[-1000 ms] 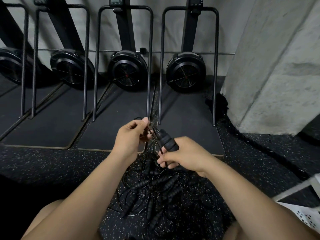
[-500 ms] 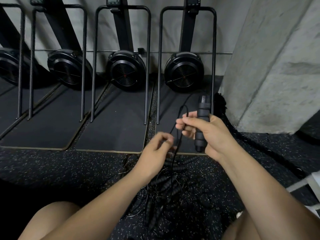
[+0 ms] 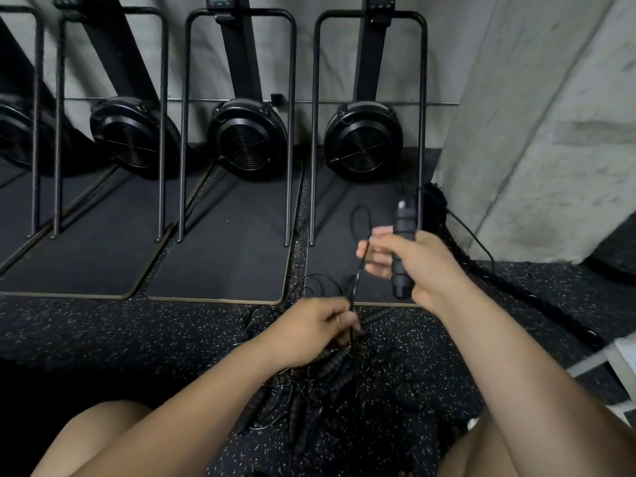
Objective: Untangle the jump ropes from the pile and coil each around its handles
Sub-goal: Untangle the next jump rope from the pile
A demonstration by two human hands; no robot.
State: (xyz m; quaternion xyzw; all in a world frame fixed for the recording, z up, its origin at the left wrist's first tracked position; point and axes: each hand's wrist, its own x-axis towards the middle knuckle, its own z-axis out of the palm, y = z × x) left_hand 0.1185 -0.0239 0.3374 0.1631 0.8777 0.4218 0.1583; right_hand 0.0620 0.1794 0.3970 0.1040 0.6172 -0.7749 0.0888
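Up front, the right hand (image 3: pixel 418 261) is raised, its grip wrapped around an upright black ribbed handle (image 3: pixel 401 249). Lower, the left hand (image 3: pixel 315 327) pinches the thin black cord (image 3: pixel 359 266) looping from it. Beneath, the tangled pile of jump ropes (image 3: pixel 327 380) lies on the speckled floor (image 3: pixel 103 325).

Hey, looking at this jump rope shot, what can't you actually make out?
- Head view: how many ropes are in the pile; black cords blend into the dark floor.
- Right hand: motion-blurred, so whether one handle or two is unclear.
- Left hand hides the cord it pinches.
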